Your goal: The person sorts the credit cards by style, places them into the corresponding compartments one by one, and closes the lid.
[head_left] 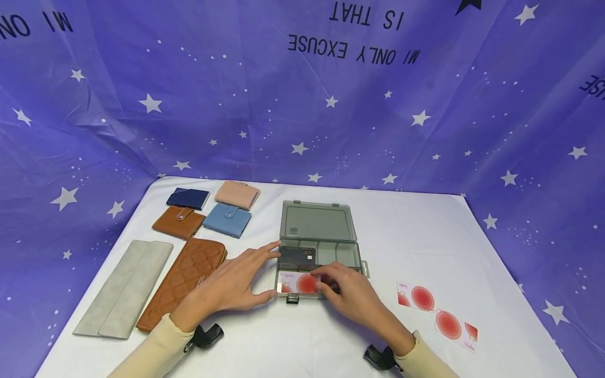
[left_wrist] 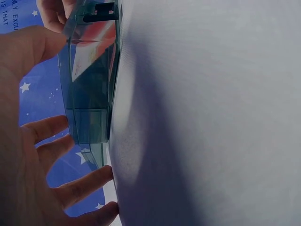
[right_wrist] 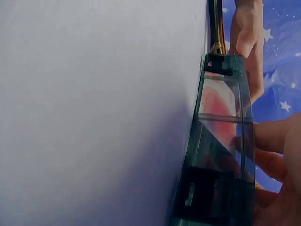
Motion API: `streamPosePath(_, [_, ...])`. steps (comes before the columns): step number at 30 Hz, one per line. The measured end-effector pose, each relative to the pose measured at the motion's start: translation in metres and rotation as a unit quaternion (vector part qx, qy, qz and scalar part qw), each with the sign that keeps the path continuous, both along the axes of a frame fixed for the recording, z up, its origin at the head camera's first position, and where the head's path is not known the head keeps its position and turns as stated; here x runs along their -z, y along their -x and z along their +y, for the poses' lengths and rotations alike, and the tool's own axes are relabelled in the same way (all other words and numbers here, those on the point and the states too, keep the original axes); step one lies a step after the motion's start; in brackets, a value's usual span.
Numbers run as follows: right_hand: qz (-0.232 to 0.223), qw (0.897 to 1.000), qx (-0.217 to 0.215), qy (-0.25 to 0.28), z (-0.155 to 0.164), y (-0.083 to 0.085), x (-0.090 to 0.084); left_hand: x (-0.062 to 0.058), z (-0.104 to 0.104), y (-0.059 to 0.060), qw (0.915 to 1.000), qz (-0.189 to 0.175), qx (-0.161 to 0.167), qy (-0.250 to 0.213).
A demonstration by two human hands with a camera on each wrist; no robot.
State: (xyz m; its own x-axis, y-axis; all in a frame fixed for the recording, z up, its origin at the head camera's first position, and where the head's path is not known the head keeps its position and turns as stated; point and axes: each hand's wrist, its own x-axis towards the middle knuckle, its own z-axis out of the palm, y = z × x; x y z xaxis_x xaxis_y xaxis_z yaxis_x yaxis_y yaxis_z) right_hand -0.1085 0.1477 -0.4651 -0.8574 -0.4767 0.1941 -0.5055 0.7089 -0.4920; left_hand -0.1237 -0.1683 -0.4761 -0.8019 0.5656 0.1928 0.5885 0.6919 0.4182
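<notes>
A translucent grey-green box (head_left: 337, 255) lies with its lid (head_left: 317, 220) folded back. In its near left part is a white card with red circles (head_left: 295, 282), tilted inside the box in the right wrist view. A black VIP card (head_left: 296, 257) lies farther back in the box. My left hand (head_left: 236, 281) has its fingers spread and touches the left side of the box with thumb and fingertips. My right hand (head_left: 354, 291) reaches into the box and pinches the right end of the red-circled card with thumb and fingers; its other fingers are partly hidden.
Two more red-circled cards, one nearer the box (head_left: 418, 297) and one farther right (head_left: 451, 326), lie on the white table. On the left are a grey long wallet (head_left: 125, 289), a brown quilted wallet (head_left: 189, 273), and brown (head_left: 177, 223), blue (head_left: 228, 220), navy (head_left: 188, 198) and pink (head_left: 236, 194) card holders.
</notes>
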Motion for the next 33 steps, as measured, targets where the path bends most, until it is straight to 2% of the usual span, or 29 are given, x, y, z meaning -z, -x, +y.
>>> streamPosePath(8, [-0.016,0.998,-0.033,-0.048,-0.001,-0.007,-0.001,-0.001,0.001,0.0,1.0,-0.002,-0.001,0.001])
streamPosePath(17, [-0.019,0.996,-0.032,-0.085,0.0,-0.011,-0.005,0.001,0.002,-0.001,1.0,0.0,-0.005,-0.002])
streamPosePath(20, [-0.022,0.996,-0.03,-0.078,0.004,-0.01,-0.009,0.001,0.002,-0.001,1.0,0.004,-0.001,0.001])
streamPosePath(23, [-0.011,0.998,-0.033,-0.049,0.016,-0.009,-0.016,0.001,0.002,-0.001,1.0,0.008,-0.001,0.004])
streamPosePath(29, [0.049,0.998,-0.032,0.026,0.057,-0.001,-0.025,0.0,0.002,-0.003,0.9997,0.021,-0.003,0.01])
streamPosePath(33, [0.084,0.996,-0.01,0.037,0.09,0.002,-0.024,0.0,0.003,-0.003,0.9997,0.023,-0.002,0.01])
